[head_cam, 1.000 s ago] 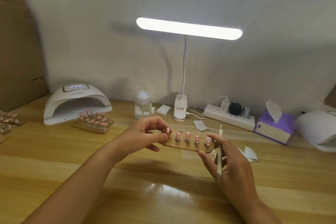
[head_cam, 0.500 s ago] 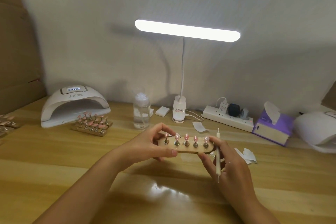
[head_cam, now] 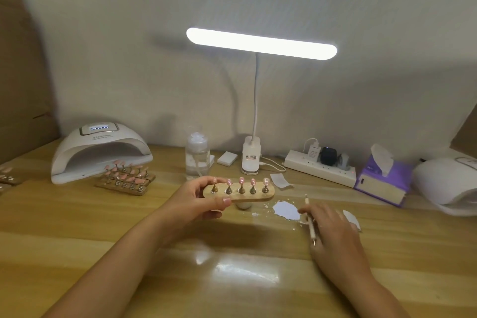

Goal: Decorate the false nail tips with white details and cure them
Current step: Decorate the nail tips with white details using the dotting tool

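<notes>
The wooden holder (head_cam: pixel 258 197) is being held just above the table (head_cam: pixel 129 227), in the middle of the view, by the left hand (head_cam: pixel 198 199). The thumb is pressing on the holder's front edge and the curled fingers are wrapping behind its left end. Five pink nail tips (head_cam: pixel 241 180) are standing on it in one row, each on its own small metal stem.

The right hand (head_cam: pixel 333 230) is lying low over the table to the right, well apart from the holder. Its bent fingers are gripping one thin white dotting tool (head_cam: pixel 311 222), which is pointing away from the person. The fingertips are resting at the edge of one white patch (head_cam: pixel 286 210) on the wood.

One small white round object (head_cam: pixel 244 205) is peeking out beneath the holder.

Farther back, two white curing lamps are sitting on the table: one (head_cam: pixel 100 150) at the left, one (head_cam: pixel 449 186) at the right edge. At least two more filled holders (head_cam: pixel 126 178) are lying stacked before the left lamp. Along the wall, one clear bottle (head_cam: pixel 197 155), one lit desk lamp (head_cam: pixel 260 44), one power strip (head_cam: pixel 320 168) and one purple tissue box (head_cam: pixel 384 183) are standing.
</notes>
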Available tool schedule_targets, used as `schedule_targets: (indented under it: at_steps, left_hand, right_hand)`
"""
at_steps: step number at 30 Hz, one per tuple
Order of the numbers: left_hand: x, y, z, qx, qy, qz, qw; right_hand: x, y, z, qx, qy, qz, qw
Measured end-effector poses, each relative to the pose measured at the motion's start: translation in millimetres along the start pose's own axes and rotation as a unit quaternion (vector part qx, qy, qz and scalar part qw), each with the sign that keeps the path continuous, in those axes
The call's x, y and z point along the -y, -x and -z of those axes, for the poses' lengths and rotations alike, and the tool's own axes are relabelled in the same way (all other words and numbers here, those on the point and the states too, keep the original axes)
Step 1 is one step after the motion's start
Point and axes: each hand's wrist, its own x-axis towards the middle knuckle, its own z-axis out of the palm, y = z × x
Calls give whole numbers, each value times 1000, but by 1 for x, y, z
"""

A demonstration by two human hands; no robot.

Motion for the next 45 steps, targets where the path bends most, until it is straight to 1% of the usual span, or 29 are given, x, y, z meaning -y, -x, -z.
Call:
schedule_targets:
  at_steps: [2, 7, 11, 13, 16, 18, 20, 22, 26, 30, 34, 36, 37, 38, 39, 41, 43, 44, 45]
  left_hand:
    - [3, 0, -3, 3, -11, -3, 1000]
    - [11, -2, -15, -5, -29, -10, 1000]
    - [14, 0, -24, 14, -43, -16, 999]
    - [16, 0, -29, 27, -40, -18, 999]
    - [16, 0, -34, 31, -34, -19, 999]
    - [16, 1, -38, 34, -34, -19, 999]
    - [16, 2, -40, 35, -31, -14, 999]
    - [15, 5, -41, 39, -22, -4, 999]
    - [13, 12, -42, 59, 17, 19, 998]
    - [11, 17, -44, 64, 23, 6, 998]
    - [8, 18, -55, 65, 50, -3, 997]
    - [10, 19, -64, 68, 45, -5, 997]
    - [12, 18, -68, 57, 43, -5, 997]
    - [14, 17, -74, 39, 42, -3, 998]
    - [16, 17, -78, 21, 39, -3, 999]
    - [19, 16, -83, -6, 31, -6, 999]
    - [22, 14, -85, -24, 27, -12, 999]
    - [23, 14, -86, -28, 22, -16, 999]
    - [24, 14, -86, -30, 17, -20, 999]
  right_hand:
    - [-4, -3, -3, 22, 41, -20, 999]
    - [-8, -5, -7, 57, 76, -25, 995]
    - [-8, -5, -8, 58, 58, -34, 996]
    - [-9, -5, -6, 46, 35, -41, 997]
    - [-5, -5, -1, 7, -59, -25, 998]
    - [2, -2, 1, 11, -111, 11, 994]
    - [9, 1, 2, 34, -135, 50, 989]
    - [13, 2, 8, 38, -160, 61, 984]
    - [12, 3, 27, 63, -173, 47, 982]
    - [17, 1, 42, 82, -190, 21, 978]
    - [0, 12, 60, 44, -216, -3, 975]
    - [-24, 25, 72, 18, -225, -49, 973]
    - [-39, 32, 79, -4, -245, -96, 965]
    - [-56, 40, 87, -29, -275, -158, 948]
    - [-73, 46, 93, -60, -312, -227, 921]
    - [-104, 53, 100, -147, -378, -346, 846]
    - [-131, 52, 103, -240, -406, -414, 778]
    - [-140, 48, 103, -271, -410, -426, 760]
    - [-146, 43, 102, -291, -413, -429, 749]
